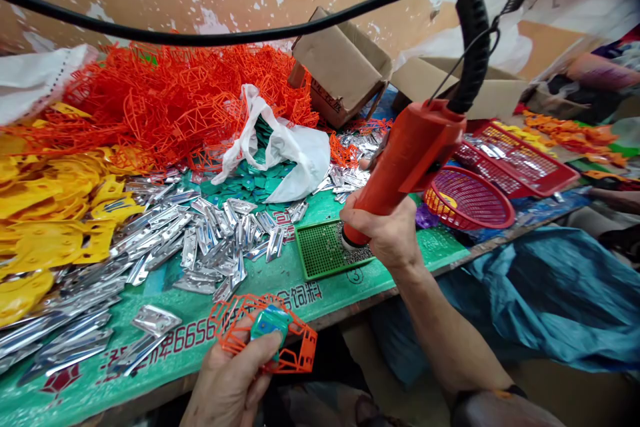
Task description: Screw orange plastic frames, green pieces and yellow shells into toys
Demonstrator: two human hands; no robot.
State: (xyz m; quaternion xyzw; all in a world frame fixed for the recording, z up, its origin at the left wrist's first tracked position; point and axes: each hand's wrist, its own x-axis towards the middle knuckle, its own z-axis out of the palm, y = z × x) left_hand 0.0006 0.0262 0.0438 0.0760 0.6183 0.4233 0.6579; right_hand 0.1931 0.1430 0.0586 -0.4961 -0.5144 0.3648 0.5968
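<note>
My right hand [389, 235] grips an orange electric screwdriver [407, 160], whose black coiled cable [473, 40] rises overhead. The tool's tip rests on a green perforated screw tray [320, 250] on the table. Near the table's front edge, my left hand [233, 380] holds an orange plastic lattice frame [295, 347] with a small teal part [270, 323] pressed against it under my thumb.
Silver foil-like pieces [210, 240] cover the green table sheet [280, 290]. Yellow plastic parts [45, 213] lie left, a heap of orange frames [170, 93] behind. A white bag [285, 147], cardboard boxes [340, 67], red baskets [470, 200] and blue cloth [550, 287] lie right.
</note>
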